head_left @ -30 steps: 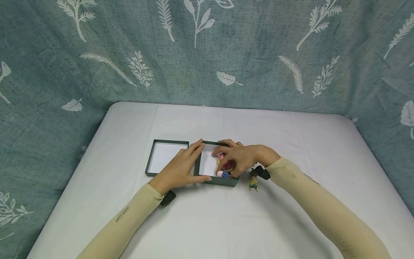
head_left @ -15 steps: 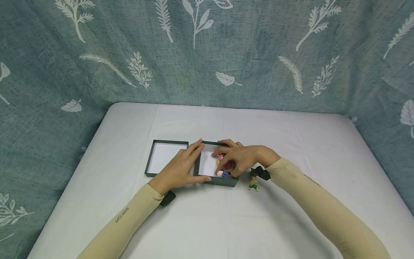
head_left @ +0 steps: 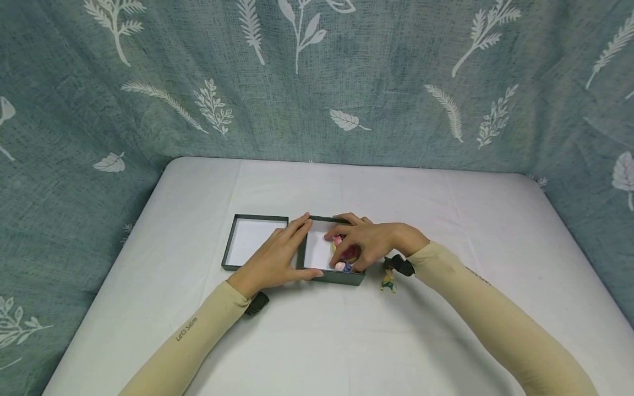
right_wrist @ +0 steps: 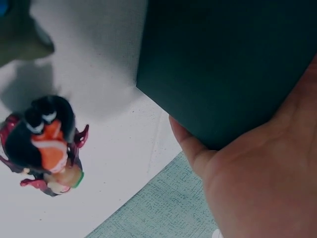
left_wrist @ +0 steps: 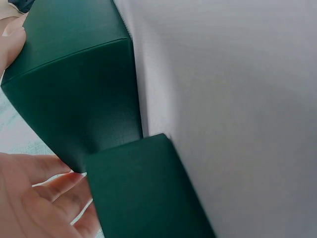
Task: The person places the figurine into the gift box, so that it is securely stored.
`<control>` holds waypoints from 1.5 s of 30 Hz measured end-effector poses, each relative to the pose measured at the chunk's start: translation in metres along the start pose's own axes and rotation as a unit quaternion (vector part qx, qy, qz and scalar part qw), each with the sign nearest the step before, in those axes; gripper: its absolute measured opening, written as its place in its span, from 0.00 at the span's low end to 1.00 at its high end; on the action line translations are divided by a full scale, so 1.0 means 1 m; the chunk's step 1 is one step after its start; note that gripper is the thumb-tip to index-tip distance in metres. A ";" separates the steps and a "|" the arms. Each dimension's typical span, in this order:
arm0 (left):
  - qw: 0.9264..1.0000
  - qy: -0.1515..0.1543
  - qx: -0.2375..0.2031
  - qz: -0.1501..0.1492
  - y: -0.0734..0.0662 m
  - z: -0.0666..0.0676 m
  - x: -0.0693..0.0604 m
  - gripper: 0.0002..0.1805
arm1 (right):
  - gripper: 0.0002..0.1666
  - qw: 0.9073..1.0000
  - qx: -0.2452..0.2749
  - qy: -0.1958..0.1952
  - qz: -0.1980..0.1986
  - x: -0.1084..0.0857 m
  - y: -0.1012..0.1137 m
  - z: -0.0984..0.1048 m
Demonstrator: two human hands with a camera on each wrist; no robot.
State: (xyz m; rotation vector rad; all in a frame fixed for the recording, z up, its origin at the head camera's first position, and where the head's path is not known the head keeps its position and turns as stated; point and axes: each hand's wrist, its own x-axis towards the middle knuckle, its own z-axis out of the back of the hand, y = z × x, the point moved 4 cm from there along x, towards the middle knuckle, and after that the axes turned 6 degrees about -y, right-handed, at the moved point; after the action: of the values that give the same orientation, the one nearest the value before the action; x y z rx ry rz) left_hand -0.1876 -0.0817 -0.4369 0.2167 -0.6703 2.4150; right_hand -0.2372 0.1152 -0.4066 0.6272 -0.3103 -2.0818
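Observation:
In the head view, my left hand (head_left: pixel 277 256) grips the left side of an open green box (head_left: pixel 337 277), thumb at its near edge and fingers at its far left corner. The right hand (head_left: pixel 378 242) reaches over the box's right side, thumb and finger pinching a small blue-and-pale figurine (head_left: pixel 340 267) inside. A red-and-pink figurine (head_left: pixel 350 252) lies beneath that hand, partly hidden. In the left wrist view, thumb and fingers (left_wrist: pixel 54 191) touch the box (left_wrist: pixel 79 99). The right wrist view shows the hand (right_wrist: pixel 262 183) against the box's outer wall (right_wrist: pixel 223 69).
A shallow green lid with a white inside (head_left: pixel 253 239) lies left of the box. One figurine (head_left: pixel 388 281) lies on the white cloth just right of the box, below the right wrist; the right wrist view shows a black-and-orange figurine (right_wrist: pixel 49 148). Patterned green fabric (head_left: pixel 307 126) hangs behind.
The blue-and-pale figurine has turned and shifted slightly right inside the box. Both hands stay in nearly the same place.

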 end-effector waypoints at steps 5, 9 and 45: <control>1.000 0.001 -0.002 0.002 0.000 -0.001 -0.001 0.58 | 0.22 1.000 0.001 -0.002 0.004 0.000 0.000 -0.001; 1.000 0.001 0.000 0.001 0.001 -0.001 -0.001 0.59 | 0.21 1.000 0.005 -0.009 0.015 -0.001 -0.001 -0.001; 1.000 0.002 -0.004 0.007 0.000 -0.001 0.001 0.59 | 0.19 0.978 0.034 -0.195 0.061 -0.028 -0.003 -0.004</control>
State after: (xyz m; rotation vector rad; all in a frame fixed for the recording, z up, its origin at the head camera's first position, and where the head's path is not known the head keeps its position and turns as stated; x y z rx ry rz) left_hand -0.1883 -0.0812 -0.4374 0.2044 -0.6823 2.4239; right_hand -0.2244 0.1398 -0.4026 0.2259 -0.6286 -2.0720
